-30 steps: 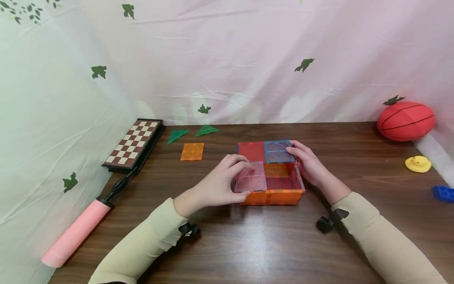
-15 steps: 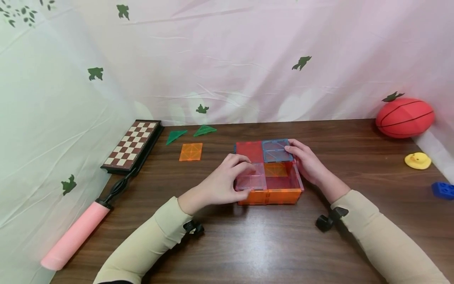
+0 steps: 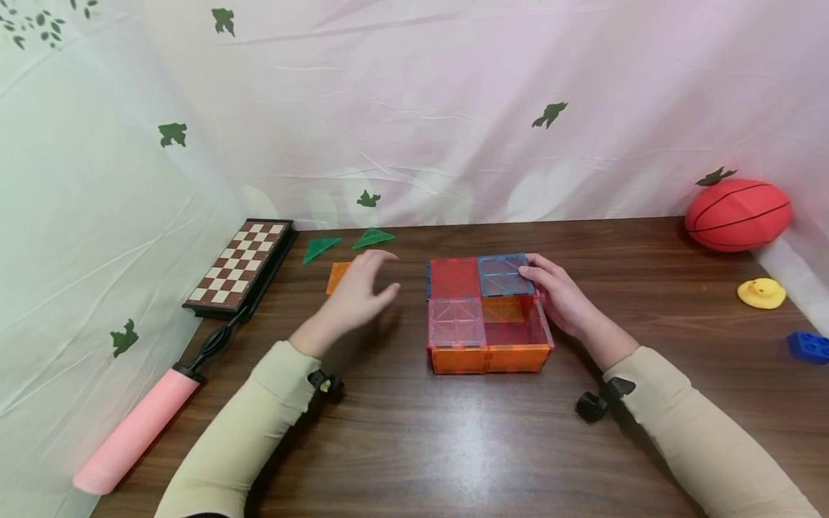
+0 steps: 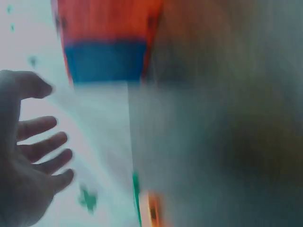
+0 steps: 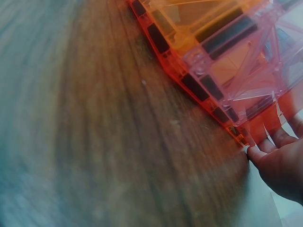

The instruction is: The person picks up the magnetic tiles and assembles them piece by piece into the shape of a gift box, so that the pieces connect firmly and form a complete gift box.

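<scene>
A low box built of translucent magnetic tiles (image 3: 488,360) stands mid-table, orange in front and pink at the right side. Over its top lie a red tile (image 3: 455,277), a blue tile (image 3: 501,275) and a pink tile (image 3: 456,324); the front right quarter is uncovered. My right hand (image 3: 566,302) grips the box's far right corner, thumb on the blue tile's edge, other fingers partly hidden behind. My left hand (image 3: 350,298), fingers apart and holding nothing, is left of the box. It partly covers a flat orange square tile (image 3: 337,275) in the head view.
Two green triangle tiles (image 3: 320,249) lie behind the orange square. A chessboard case (image 3: 239,266) and a pink-handled pump (image 3: 136,432) are at the left. On the right are a red ball (image 3: 738,214), a yellow rubber duck (image 3: 761,293) and a blue block (image 3: 808,347).
My left hand has let go of the pink tile, which now lies on the box's front left top, and has moved left toward the orange square. The right hand has stayed at the corner.
</scene>
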Demonstrator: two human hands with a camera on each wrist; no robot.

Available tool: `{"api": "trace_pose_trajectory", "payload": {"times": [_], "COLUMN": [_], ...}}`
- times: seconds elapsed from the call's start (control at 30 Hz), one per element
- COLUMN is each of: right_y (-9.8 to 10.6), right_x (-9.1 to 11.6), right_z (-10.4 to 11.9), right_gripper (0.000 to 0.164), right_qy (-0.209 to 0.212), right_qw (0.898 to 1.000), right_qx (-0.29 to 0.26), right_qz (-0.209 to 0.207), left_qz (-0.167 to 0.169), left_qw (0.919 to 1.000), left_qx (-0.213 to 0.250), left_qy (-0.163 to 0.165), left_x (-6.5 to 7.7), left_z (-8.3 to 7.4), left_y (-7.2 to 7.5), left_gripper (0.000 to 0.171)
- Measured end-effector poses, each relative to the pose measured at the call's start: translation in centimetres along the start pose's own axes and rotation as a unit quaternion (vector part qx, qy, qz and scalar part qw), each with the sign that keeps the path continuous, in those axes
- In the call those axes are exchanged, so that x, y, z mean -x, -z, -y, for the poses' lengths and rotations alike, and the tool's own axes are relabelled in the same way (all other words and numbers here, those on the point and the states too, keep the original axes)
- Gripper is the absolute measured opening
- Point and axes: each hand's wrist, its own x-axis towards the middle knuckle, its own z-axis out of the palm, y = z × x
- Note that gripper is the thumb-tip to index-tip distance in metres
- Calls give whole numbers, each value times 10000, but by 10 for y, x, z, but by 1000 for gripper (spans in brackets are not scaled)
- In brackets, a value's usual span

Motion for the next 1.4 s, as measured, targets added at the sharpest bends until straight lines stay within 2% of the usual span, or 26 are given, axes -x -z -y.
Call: {"api": "trace_pose_trajectory", "payload": {"times": [0.1, 0.17, 0.23, 0.33, 0.43, 0.53, 0.77, 0.87, 1.0, 1.1, 1.2, 1.33, 1.4], "right_y": [0, 0, 0, 0, 1, 1, 1, 1, 1, 0, 0, 0, 0], "right_x": [0, 0, 0, 0, 0, 0, 0, 0, 0, 0, 0, -1, -1], "right_z": [0, 0, 0, 0, -1, -1, -1, 0, 0, 0, 0, -1, -1], "right_gripper": [22, 23, 23, 24, 23, 23, 23, 23, 24, 24, 24, 25, 24], "right_qy": [-2, -7, -2, 9, -13, -27, -37, -50, -40, -50, -70, -71, -83], "right_qw": [10000, 10000, 10000, 10000, 10000, 10000, 10000, 10000, 10000, 10000, 10000, 10000, 9999], "right_qx": [-2, 9, 39, 39, 14, 22, 3, 31, 72, 78, 51, -20, -62], "right_qz": [13, 19, 20, 16, 22, 17, -29, -18, -19, -34, -48, -50, -33], "left_qz": [387, 692, 972, 1289, 1490, 1554, 1296, 956, 481, 223, -37, -267, -254], "left_qw": [9973, 9936, 9901, 9862, 9832, 9817, 9824, 9869, 9943, 9981, 9982, 9907, 9864], "left_qx": [-219, -292, -393, -503, -592, -668, -918, -903, -713, -542, -367, -144, -78], "left_qy": [580, 839, 935, 910, 870, 870, 980, 939, 633, 172, -464, -1327, -1621], "left_x": [-5, -7, -7, -6, -6, -6, -7, -8, -11, -13, -16, -19, -20], "left_z": [31, 49, 63, 79, 88, 91, 88, 80, 52, 20, -14, -57, -76], "left_y": [11, 17, 21, 24, 25, 24, 20, 18, 20, 22, 20, 10, 2], "left_gripper": [58, 64, 69, 72, 70, 67, 67, 65, 61, 58, 53, 47, 45]}}
